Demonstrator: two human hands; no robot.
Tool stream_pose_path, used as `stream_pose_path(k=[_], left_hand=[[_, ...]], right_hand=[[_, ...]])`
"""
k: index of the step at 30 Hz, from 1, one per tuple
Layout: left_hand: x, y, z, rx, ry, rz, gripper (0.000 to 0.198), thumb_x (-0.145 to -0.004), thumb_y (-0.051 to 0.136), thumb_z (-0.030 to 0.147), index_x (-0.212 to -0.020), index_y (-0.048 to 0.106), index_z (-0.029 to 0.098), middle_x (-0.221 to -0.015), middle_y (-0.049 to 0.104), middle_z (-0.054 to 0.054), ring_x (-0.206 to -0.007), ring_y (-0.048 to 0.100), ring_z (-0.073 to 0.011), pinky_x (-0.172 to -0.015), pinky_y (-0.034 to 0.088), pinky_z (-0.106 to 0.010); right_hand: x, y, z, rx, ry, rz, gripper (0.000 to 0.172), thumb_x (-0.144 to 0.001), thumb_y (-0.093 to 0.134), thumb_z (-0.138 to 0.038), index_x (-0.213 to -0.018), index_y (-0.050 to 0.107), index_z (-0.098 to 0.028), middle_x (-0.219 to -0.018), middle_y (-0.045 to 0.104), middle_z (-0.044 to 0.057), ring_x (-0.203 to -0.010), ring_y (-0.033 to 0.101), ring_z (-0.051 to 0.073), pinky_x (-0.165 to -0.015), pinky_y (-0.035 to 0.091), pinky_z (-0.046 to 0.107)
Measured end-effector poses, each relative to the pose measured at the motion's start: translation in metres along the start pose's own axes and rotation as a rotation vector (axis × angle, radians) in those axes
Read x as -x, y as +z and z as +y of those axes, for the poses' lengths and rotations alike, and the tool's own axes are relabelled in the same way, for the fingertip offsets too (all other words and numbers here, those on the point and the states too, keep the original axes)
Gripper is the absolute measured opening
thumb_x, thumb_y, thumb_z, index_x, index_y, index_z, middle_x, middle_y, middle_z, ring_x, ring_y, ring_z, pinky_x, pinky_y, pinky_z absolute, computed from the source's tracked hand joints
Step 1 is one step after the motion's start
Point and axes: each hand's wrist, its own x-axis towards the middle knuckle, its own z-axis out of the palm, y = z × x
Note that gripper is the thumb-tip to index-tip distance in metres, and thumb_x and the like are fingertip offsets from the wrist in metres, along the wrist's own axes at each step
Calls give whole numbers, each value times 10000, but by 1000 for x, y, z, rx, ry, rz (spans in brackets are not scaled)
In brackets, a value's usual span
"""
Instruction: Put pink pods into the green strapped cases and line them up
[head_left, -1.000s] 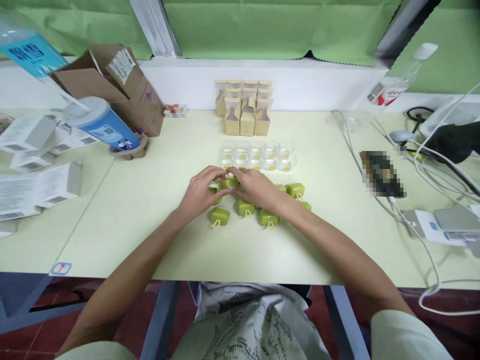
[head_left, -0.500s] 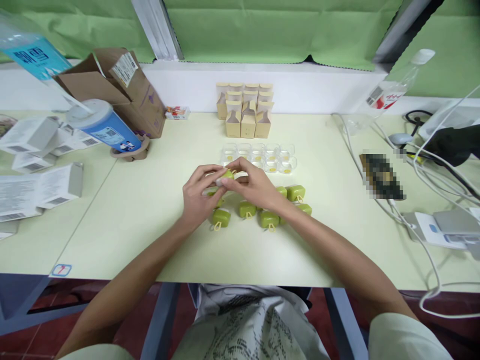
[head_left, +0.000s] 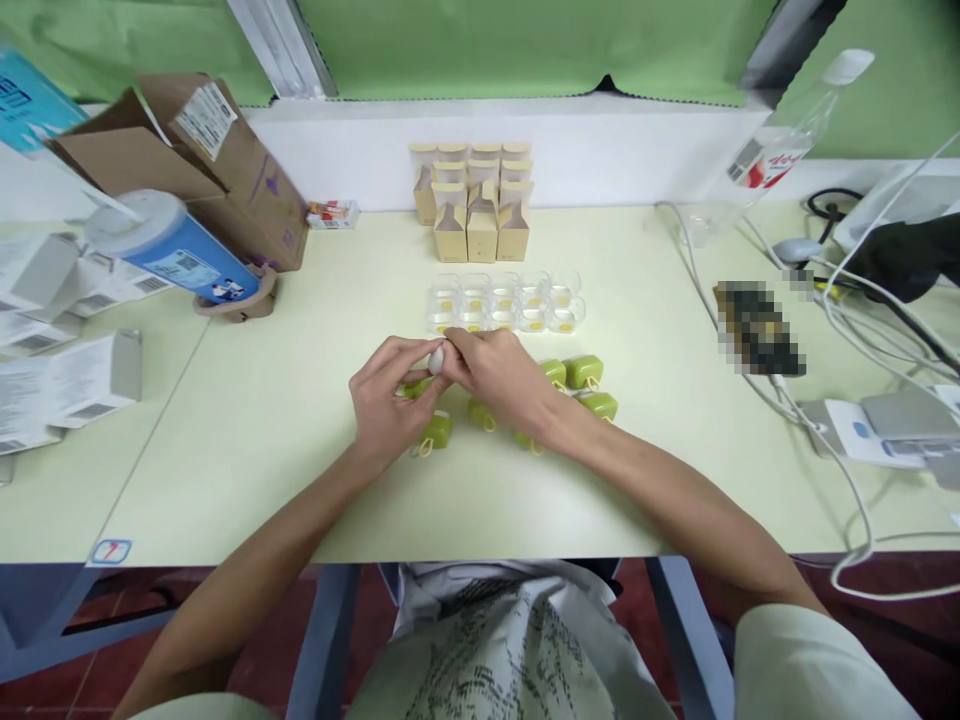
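My left hand (head_left: 390, 395) and my right hand (head_left: 499, 375) meet over the table, fingers closed on one small green-and-white case. Only its white rounded part (head_left: 436, 360) shows between the fingertips; the rest is hidden by my right hand. Below and around the hands lie several green cases with yellow loops, among them one at the front left (head_left: 435, 432) and another at the right (head_left: 584, 371). My right wrist covers some of them. Just beyond my fingers stands a clear plastic tray (head_left: 564, 318) of rounded cups, each with a yellow spot inside.
Open small cardboard boxes (head_left: 481, 235) stand in rows by the wall. To the left are a blue tub (head_left: 199, 255), a large carton (head_left: 247, 190) and white boxes (head_left: 112, 375). White cables (head_left: 855, 510), a plastic bottle (head_left: 772, 165) and a pixelated dark item (head_left: 761, 330) occupy the right.
The held case has been turned between my fingers: its green side and yellow loop showed before, now its white part does. My right hand has closed further over it. The view has shifted slightly.
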Motion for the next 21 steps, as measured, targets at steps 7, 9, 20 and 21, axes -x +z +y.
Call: stream_pose_path(k=[7, 9, 20, 21], left_hand=[[-16, -2, -1, 123, -176, -60, 267, -1009, 754, 461, -1100, 776, 210, -1054, 741, -59, -918, 723, -153, -649, 622, -223], [-16, -1, -6, 244, -269, -65, 310, -995, 766, 503, -1103, 773, 213, -1081, 740, -67, -997, 731, -173, -750, 641, -252], [-11, 3, -30, 584, -547, -17, 445, -964, 754, 640, -1170, 770, 246, -1175, 763, -77, -1013, 752, -209, -805, 678, -317], [-15, 1, -32, 606, -545, 23, 452, -956, 755, 655, -1136, 774, 242, -1168, 757, -80, -1009, 749, -215, -791, 681, -326]], right_hand=[[-6, -19, 19, -443, 10, -40, 330, -1111, 490, -279, -945, 750, -165, -652, 656, -33, -576, 583, 96, -688, 435, 250], [-7, -22, 24, -514, 25, -63, 305, -1109, 560, -375, -1063, 782, -172, -789, 751, -6, -609, 647, 102, -717, 477, 259], [-9, -17, 27, -464, 18, 17, 310, -1009, 749, -402, -1183, 760, -146, -927, 734, 37, -853, 667, 169, -829, 504, 311], [-9, -18, 27, -404, 5, 43, 340, -1003, 763, -403, -1211, 752, -135, -949, 723, 48, -872, 657, 178, -837, 502, 318]])
